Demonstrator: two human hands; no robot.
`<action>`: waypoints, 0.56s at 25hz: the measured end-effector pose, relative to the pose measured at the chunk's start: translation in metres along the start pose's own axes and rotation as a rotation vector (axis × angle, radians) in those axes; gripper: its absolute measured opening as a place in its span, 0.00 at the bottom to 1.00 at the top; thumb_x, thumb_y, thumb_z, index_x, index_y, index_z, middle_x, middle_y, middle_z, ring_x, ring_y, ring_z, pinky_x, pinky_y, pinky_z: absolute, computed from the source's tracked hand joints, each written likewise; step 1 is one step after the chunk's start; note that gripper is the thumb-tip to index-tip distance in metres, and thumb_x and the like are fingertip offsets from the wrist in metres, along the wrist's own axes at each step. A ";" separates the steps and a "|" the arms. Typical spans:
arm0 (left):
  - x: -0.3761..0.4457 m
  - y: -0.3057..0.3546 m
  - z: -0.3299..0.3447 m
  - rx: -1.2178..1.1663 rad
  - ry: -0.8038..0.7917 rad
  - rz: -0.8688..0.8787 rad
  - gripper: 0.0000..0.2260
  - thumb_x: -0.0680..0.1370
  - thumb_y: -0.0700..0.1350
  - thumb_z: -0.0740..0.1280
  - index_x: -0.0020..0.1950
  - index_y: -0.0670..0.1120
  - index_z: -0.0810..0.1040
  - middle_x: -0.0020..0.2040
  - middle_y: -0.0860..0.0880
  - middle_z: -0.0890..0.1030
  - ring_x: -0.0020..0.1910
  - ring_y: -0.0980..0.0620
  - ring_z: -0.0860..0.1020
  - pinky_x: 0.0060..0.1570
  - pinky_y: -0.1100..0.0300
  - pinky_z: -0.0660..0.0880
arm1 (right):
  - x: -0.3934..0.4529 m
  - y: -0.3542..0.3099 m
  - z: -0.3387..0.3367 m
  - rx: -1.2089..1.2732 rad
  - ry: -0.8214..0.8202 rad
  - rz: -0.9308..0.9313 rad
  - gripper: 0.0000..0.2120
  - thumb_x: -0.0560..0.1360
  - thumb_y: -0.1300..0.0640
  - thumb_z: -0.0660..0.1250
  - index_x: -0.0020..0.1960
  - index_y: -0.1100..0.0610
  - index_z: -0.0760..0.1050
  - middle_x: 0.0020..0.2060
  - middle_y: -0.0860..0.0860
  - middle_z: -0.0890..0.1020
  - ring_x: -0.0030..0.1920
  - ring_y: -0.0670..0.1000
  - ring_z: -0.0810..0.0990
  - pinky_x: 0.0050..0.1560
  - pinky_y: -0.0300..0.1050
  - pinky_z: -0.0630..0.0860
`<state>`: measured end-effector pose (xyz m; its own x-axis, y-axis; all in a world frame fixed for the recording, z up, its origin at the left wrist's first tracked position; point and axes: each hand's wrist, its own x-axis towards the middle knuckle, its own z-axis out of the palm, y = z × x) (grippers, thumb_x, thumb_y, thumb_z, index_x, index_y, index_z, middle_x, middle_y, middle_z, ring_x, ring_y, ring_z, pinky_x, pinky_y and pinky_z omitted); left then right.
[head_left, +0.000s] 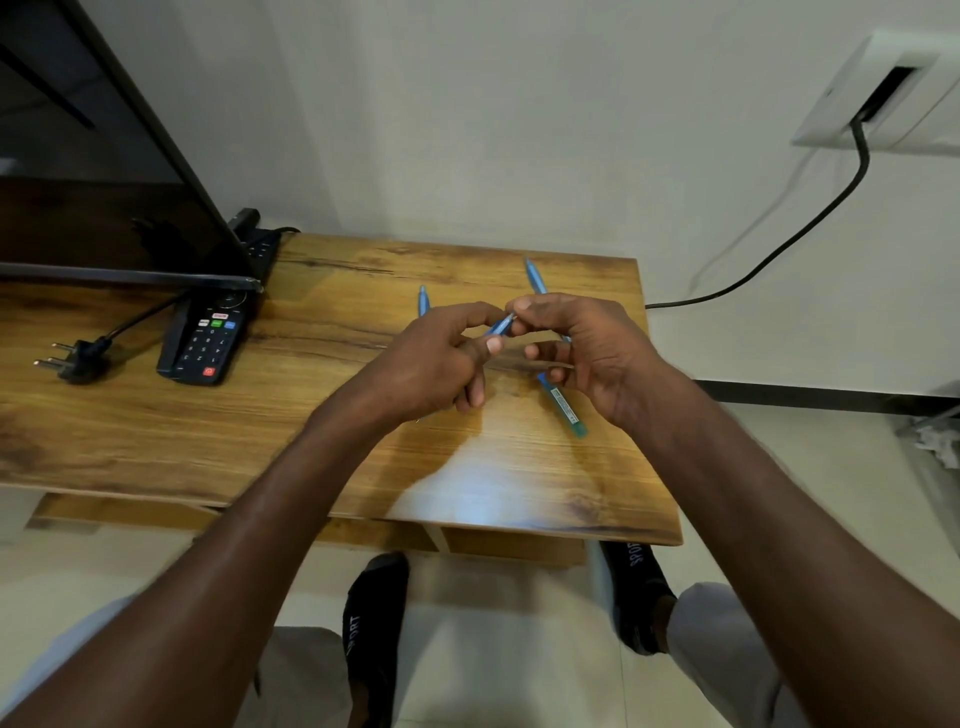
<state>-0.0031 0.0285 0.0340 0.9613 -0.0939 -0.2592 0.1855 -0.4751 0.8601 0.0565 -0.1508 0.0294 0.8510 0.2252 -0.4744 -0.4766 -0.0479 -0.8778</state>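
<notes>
Blue plastic shows between the two hands: a short stretch of a pen, held in the air over the right half of the wooden table, nearer its far edge than its near one. The left hand curls its fingers round the lower part of the barrel, with the thumb lying against it. The right hand pinches the upper tip between thumb and fingertips, its other fingers loosely bent.

Beneath the right hand a second pen lies flat on the wood. It runs from near the far edge down toward the right edge, and the hand hides its middle. A third pen pokes out behind the left hand, pointing at the far edge.

Further left, a black remote control lies just below the lower corner of a dark screen. A loose plug rests near the left edge, prongs pointing left. A power strip sits at the far edge behind the screen. A black cable hangs from a white wall box toward the far right corner.
</notes>
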 end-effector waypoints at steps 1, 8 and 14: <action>-0.001 0.000 -0.001 0.002 -0.019 -0.006 0.14 0.87 0.45 0.62 0.71 0.55 0.76 0.33 0.43 0.83 0.34 0.46 0.81 0.41 0.50 0.80 | 0.000 -0.001 -0.001 0.013 0.004 -0.005 0.11 0.77 0.56 0.75 0.57 0.58 0.86 0.44 0.50 0.87 0.36 0.47 0.80 0.32 0.42 0.66; -0.006 -0.006 -0.009 -0.048 0.065 -0.098 0.11 0.87 0.40 0.61 0.65 0.50 0.78 0.49 0.39 0.86 0.36 0.47 0.82 0.34 0.55 0.76 | 0.006 0.011 0.009 -0.290 0.072 -0.073 0.08 0.78 0.55 0.74 0.52 0.59 0.86 0.40 0.52 0.86 0.34 0.47 0.79 0.31 0.42 0.71; -0.010 -0.014 -0.017 -0.089 0.142 -0.199 0.12 0.86 0.38 0.62 0.66 0.51 0.77 0.47 0.39 0.86 0.34 0.48 0.82 0.30 0.59 0.75 | 0.008 0.031 0.025 -1.082 0.158 -0.349 0.09 0.75 0.46 0.77 0.45 0.50 0.83 0.40 0.48 0.86 0.46 0.53 0.85 0.47 0.53 0.83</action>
<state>-0.0116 0.0506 0.0317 0.9219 0.1203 -0.3683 0.3849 -0.3927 0.8352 0.0433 -0.1259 -0.0002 0.9542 0.2697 -0.1298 0.1649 -0.8356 -0.5241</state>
